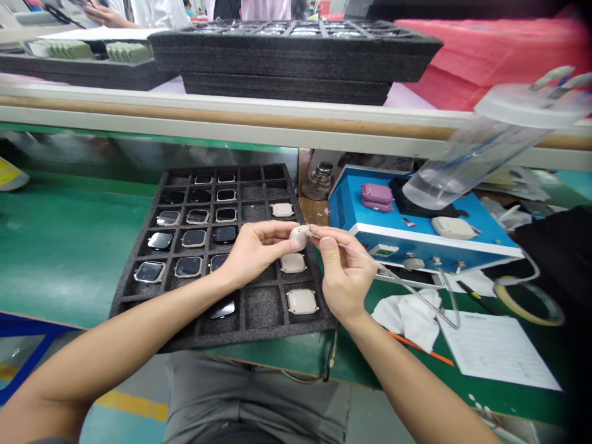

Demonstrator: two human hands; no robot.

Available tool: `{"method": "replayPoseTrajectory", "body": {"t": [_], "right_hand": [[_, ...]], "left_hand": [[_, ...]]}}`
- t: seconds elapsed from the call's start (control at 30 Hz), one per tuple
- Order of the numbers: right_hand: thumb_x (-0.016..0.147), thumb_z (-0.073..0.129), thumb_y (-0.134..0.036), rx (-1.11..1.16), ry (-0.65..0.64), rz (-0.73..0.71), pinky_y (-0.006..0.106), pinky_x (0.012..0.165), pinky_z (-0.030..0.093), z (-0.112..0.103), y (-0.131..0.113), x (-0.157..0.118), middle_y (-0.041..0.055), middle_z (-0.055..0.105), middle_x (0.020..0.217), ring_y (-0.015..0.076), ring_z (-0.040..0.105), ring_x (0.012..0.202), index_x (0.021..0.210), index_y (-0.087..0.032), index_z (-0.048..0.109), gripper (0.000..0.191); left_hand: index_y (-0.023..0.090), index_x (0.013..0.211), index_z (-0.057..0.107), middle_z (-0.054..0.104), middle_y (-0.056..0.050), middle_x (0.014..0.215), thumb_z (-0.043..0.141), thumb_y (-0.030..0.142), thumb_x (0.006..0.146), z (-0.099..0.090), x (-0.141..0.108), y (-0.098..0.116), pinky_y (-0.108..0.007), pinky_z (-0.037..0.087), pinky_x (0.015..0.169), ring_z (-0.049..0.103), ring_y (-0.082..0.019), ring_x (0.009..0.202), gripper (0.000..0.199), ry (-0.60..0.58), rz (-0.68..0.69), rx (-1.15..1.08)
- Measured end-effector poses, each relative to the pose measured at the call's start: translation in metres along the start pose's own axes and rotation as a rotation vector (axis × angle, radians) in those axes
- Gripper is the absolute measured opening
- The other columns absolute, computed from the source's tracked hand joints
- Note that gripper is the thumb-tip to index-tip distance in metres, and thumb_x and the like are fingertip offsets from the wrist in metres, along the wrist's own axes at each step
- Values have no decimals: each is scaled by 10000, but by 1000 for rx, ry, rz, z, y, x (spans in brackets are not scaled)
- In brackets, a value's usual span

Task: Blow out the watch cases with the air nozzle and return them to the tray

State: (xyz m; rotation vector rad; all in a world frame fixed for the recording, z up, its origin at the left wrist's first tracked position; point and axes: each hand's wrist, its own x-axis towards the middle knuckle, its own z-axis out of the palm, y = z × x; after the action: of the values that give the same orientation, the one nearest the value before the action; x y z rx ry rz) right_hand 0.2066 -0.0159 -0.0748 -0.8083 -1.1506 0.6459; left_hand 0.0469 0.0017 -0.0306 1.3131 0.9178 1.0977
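My left hand (254,251) grips a beige watch case (300,237) between fingers and thumb, above the right part of a black foam tray (263,306). On the right, my right hand (346,271) pinches a thin clear tube (393,273), whose tip touches or nearly touches the case; the exact contact is too small to tell. Dark-faced watches (189,266) fill many compartments on the tray's left side. In its right column lie beige cases (302,301), face down. The tube runs back towards a blue machine (346,192).
On the machine stand a clear cylinder (472,154), pink cases (377,197) and a beige case (451,227). White cloth (411,313), a paper sheet (499,348) and a tape roll (530,302) lie at right. A shelf (231,126) holding foam trays crosses behind; people stand beyond.
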Motion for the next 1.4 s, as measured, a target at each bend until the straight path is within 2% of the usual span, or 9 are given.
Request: {"method": "replayPoseTrajectory", "body": {"t": [0.57,0.73,0.83,0.9,0.97,1.07,1.13,1.27,1.4], "right_hand": [[963,657,-329,-14,-5,-7,475,941,635,0,1,0,68,767,1020,240,746,1014,963,-234,760,140],[962,660,-315,-1,11,-13,469,940,635,0,2,-1,69,763,1022,231,741,1009,970,-227,765,137],[967,652,-327,-7,21,-10,457,928,640,1,1,-2,69,765,1019,227,737,1012,977,-227,763,150],[964,656,-331,-2,12,-1,447,917,643,1,1,-1,68,765,1015,226,736,1010,971,-226,764,151],[960,661,-334,1,11,4,438,903,647,2,1,-1,66,763,1006,222,736,1002,960,-225,765,151],[958,663,-335,10,15,10,431,901,647,2,1,1,65,763,1000,217,734,994,951,-225,766,151],[958,665,-335,23,10,15,430,906,645,2,2,1,66,762,998,217,733,996,952,-226,767,150],[950,677,-332,34,1,28,432,907,641,1,1,0,66,763,1001,219,733,998,949,-226,771,142],[941,689,-369,-6,18,44,433,903,644,-1,1,-1,60,768,980,214,738,961,939,-219,771,170]], "left_hand": [[161,1079,810,804,-112,1130,904,338,708,2,-1,1,-436,589,987,766,-295,1035,422,8,1,7],[139,1118,787,802,-120,1130,811,305,793,-4,4,6,-414,589,950,765,-276,1006,366,-17,4,135],[131,1156,761,798,-123,1126,665,216,868,-19,39,12,-396,575,929,751,-260,995,315,-6,86,435],[121,1181,743,786,-133,1151,592,133,866,-30,78,16,-379,539,962,729,-259,1037,350,44,145,764],[104,1211,728,775,-150,1175,551,72,842,-38,120,17,-365,510,978,711,-267,1074,411,48,103,1060],[76,1019,793,802,-158,1045,576,12,743,-41,167,16,-334,522,896,727,-283,976,357,-48,9,1165],[88,944,811,810,-146,997,616,16,699,-41,179,15,-317,519,876,729,-288,949,321,-96,-17,1195],[124,1207,760,748,-153,1262,678,89,727,-50,152,28,-347,443,1054,657,-326,1193,489,-105,5,1303],[182,1369,666,670,-143,1404,636,215,852,-78,70,63,-425,403,1118,599,-343,1302,518,-173,57,1528]]}}
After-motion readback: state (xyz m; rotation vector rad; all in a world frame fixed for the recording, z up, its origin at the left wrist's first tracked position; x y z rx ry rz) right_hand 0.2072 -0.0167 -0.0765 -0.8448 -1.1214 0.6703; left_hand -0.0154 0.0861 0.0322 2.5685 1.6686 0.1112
